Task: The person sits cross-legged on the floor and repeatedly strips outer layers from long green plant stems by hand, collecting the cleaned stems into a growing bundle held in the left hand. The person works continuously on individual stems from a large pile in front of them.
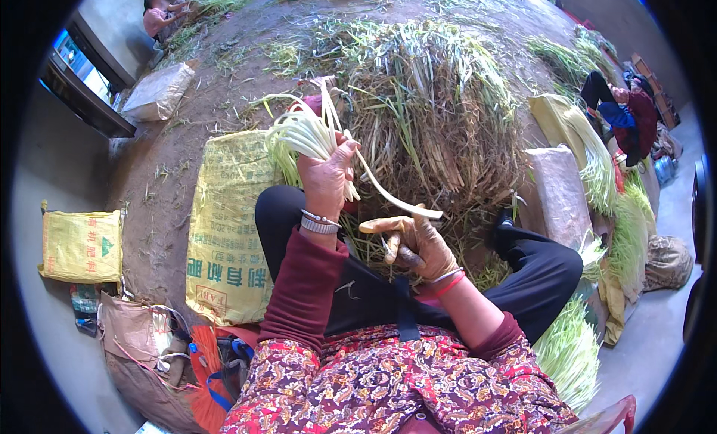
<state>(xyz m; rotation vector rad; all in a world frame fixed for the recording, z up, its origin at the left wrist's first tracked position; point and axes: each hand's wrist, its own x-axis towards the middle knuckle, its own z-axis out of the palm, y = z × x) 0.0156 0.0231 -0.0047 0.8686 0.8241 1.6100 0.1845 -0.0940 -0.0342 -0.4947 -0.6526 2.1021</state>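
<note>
My left hand [329, 173] is closed around a bunch of pale stalks [305, 132], whose tops bend over to the left. From this bunch one longer stalk [386, 192] curves down to the right. The end of that stalk lies against or just above the thumb of my right hand [417, 246]. My right hand seems to wear a thin, stained glove, and its fingers are spread, with the index pointing left. Directly ahead is a large heap of uncleaned stalks [425, 114], roots towards me and leafy ends away. Loose trimmings [369, 255] lie between my legs.
A yellow printed sack [229, 226] lies by my left knee. To the right are a whitish block-shaped bundle [557, 193] and piles of pale green stalks [571, 350]. One person [633, 117] sits at right, another [159, 19] at far left. Orange twine [206, 372] hangs at lower left.
</note>
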